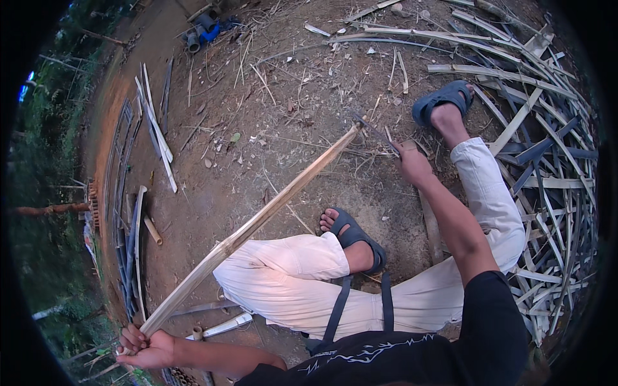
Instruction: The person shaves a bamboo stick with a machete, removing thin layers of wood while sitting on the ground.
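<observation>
A long pale split bamboo strip (257, 222) slants across the view, from lower left to upper middle, passing over my left knee. My left hand (147, 347) is closed round its near end at the lower left. My right hand (414, 164) grips the handle of a knife (380, 133) beyond my feet. The knife's dark, narrow blade meets or crosses the strip's far end; whether it has cut into it I cannot tell. The handle is mostly hidden in my fingers.
A large heap of split bamboo strips (547, 186) lies at the right. More bamboo pieces (154, 128) and a short bamboo tube (153, 230) lie at the left. Dark tubes (196, 40) beside a blue thing (210, 33) stand far off. Shavings litter the dirt ground (212, 186).
</observation>
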Demonstrator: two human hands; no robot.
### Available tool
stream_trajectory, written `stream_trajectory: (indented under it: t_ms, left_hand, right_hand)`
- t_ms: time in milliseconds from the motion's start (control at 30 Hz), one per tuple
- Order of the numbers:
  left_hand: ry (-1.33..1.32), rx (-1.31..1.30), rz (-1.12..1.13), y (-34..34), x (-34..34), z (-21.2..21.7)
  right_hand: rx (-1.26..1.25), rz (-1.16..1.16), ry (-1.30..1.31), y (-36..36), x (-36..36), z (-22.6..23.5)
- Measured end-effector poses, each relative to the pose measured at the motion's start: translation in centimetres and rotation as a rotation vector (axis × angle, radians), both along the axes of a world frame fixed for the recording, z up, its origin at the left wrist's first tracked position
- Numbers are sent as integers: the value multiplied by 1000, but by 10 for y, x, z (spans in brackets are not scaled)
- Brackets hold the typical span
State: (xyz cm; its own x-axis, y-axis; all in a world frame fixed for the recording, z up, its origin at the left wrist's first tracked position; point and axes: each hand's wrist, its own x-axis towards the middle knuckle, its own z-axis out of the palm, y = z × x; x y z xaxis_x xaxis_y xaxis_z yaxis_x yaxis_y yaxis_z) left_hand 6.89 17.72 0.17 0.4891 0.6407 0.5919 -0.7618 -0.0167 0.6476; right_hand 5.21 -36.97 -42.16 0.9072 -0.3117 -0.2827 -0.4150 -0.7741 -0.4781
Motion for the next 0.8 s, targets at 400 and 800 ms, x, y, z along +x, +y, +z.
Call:
stream_trajectory:
  t_ms: [400,800]
  left_hand:
    - [31,-13,-243,-14,-1,12]
    - [17,23,-20,-22,6,13]
  right_hand:
    - [189,340,-450,148,-53,143]
    - [150,-14,-231,82,-39,39]
